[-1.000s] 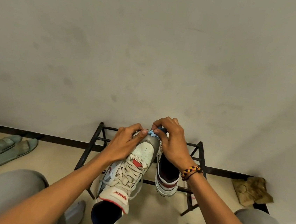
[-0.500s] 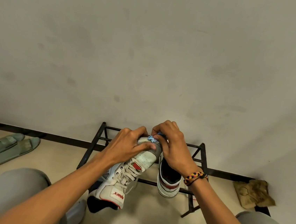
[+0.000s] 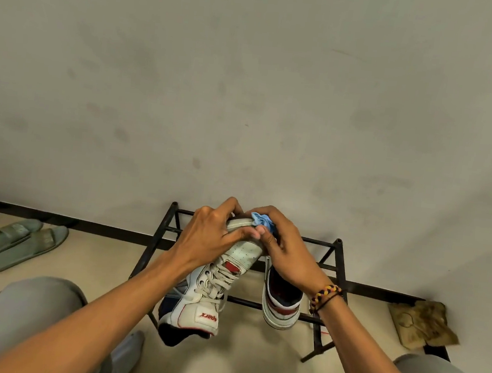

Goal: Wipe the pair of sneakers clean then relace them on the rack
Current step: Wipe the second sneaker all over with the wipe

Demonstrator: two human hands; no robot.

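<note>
Head view: my left hand (image 3: 207, 237) grips the laced sneaker (image 3: 213, 283) by its toe, steadying it above the rack (image 3: 326, 263) so my right hand (image 3: 288, 253) pinches the blue cloth (image 3: 262, 221) onto it.

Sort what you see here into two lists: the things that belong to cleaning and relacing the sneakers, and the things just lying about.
Part of the job:
held sneaker, gripped by the left hand
blue cloth, pinched by the right hand
second sneaker on the rack
rack

Just lying about:
green slippers on the floor
crumpled brown cloth by the wall
</note>
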